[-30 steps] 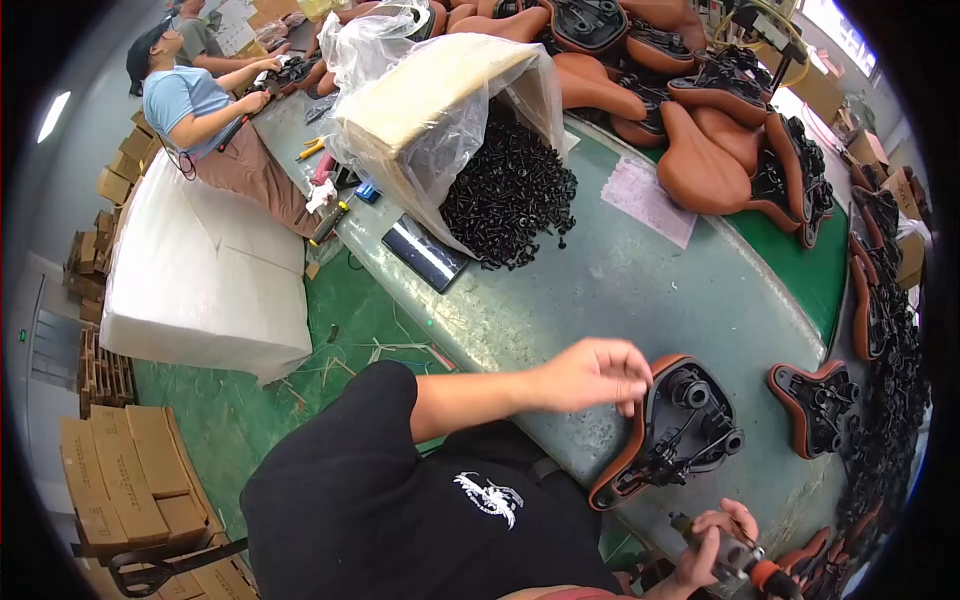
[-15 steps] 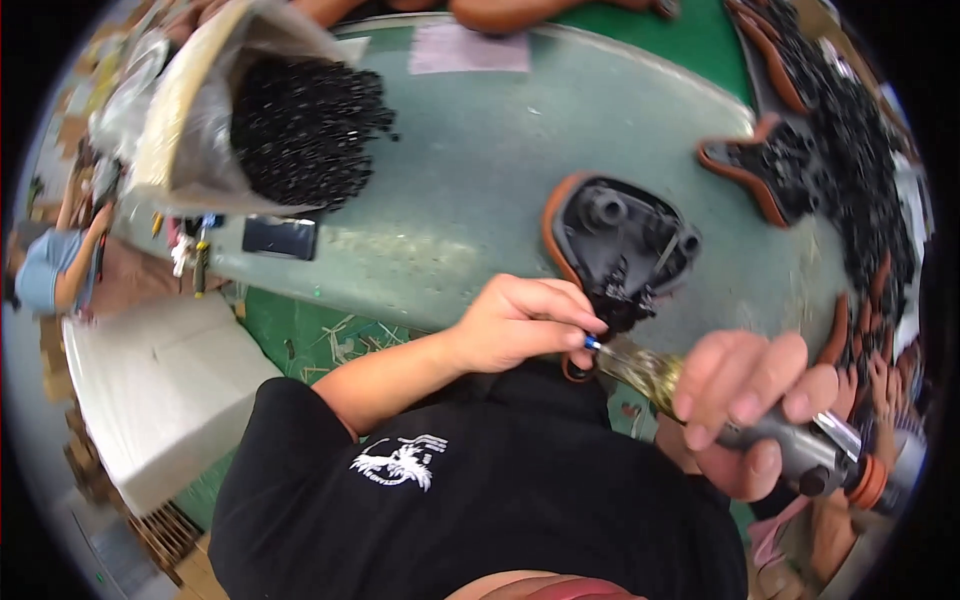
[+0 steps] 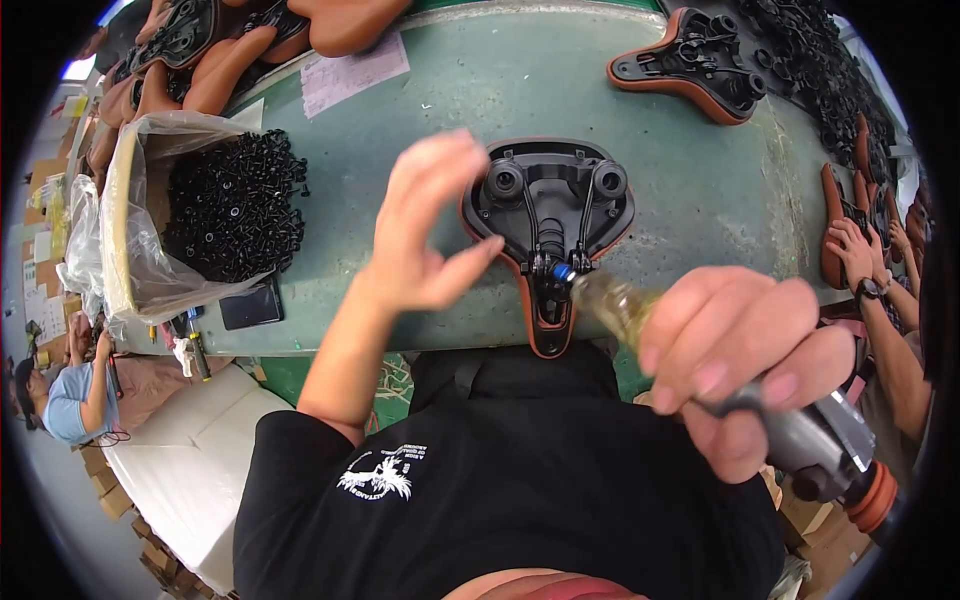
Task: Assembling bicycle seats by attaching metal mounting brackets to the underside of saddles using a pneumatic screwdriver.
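Note:
A bicycle saddle (image 3: 562, 205) lies upside down on the table before me, black underside up, brown edge showing, its narrow nose toward my body. My right hand (image 3: 745, 350) is wrapped round a grey power screwdriver (image 3: 808, 445), whose front is covered by a yellowish, see-through sleeve. The driver's blue tip (image 3: 564, 272) meets the metal fittings near the saddle's nose; whether a screw sits there is hidden. My left hand (image 3: 415, 230) hovers by the saddle's left edge, slightly blurred, fingers stretched and thumb apart, with nothing in it.
A plastic-lined box (image 3: 125, 225) spills black screws (image 3: 235, 205) at the left, beside a dark phone (image 3: 252, 305). Another upturned saddle (image 3: 690, 65) lies far right, near a heap of black parts (image 3: 815, 75). More saddles are piled far left. Other people work at both sides.
My left hand has let go of the driver's blue tip, moved left and opened. The tip now meets the saddle's fittings. The saddle appears straighter, nose toward me, and my view has shifted.

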`<act>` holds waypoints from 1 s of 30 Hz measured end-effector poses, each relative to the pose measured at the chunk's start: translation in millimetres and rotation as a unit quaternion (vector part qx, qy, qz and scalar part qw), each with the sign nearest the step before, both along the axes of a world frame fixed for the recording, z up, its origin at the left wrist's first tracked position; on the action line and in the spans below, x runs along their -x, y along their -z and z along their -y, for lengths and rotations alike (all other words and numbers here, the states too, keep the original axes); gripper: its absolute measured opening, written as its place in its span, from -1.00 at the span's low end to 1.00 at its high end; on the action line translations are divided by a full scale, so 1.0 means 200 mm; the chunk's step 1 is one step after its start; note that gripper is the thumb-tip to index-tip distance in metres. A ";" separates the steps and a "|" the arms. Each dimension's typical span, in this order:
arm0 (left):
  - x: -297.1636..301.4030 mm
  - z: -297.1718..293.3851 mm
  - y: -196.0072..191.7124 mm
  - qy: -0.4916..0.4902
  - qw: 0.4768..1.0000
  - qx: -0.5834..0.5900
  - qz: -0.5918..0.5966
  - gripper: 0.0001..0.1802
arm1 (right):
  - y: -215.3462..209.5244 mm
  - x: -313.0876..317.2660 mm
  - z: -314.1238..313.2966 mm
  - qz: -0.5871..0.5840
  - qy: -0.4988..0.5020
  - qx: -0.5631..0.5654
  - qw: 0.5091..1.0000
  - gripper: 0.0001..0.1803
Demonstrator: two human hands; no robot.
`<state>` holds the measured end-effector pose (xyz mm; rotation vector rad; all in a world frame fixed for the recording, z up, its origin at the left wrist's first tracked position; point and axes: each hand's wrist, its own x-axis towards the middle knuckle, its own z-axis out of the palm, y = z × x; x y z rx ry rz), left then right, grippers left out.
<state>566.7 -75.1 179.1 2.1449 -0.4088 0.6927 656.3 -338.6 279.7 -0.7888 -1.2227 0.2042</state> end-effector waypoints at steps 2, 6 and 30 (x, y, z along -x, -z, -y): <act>-0.10 -0.06 0.04 -0.008 0.996 -0.024 -0.084 0.06 | -0.05 -0.01 0.00 0.012 0.066 0.026 0.997 -0.65; -0.16 -0.01 0.19 -0.046 0.994 0.058 -0.077 -0.41 | -0.03 -0.05 -0.05 0.023 0.064 0.030 0.997 -0.64; -0.09 0.27 0.36 -0.166 0.945 0.277 -0.061 -0.57 | 0.03 -0.11 -0.36 0.047 0.004 0.181 0.982 -0.61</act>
